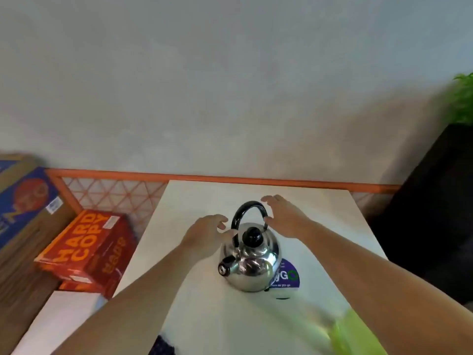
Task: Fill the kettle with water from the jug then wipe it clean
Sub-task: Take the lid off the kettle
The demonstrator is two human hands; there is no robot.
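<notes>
Both forearms reach forward over the white table [194, 298]. The left hand [207, 234] sits at the steel kettle's [249, 262] ten o'clock with its fingers loosely curled beside the foot of the black handle [249, 204]. It grips nothing, and contact cannot be judged. The right hand [284, 216] hovers at one o'clock, fingers spread, thumb close to the handle's other side, also holding nothing. The kettle stands upright mid-table, lid on, spout toward seven o'clock. At its four o'clock a purple label [290, 274] reads "GO" and, smaller, "as you go". At nine o'clock, off the table, a red box [84, 249] reads "HARD COPY".
</notes>
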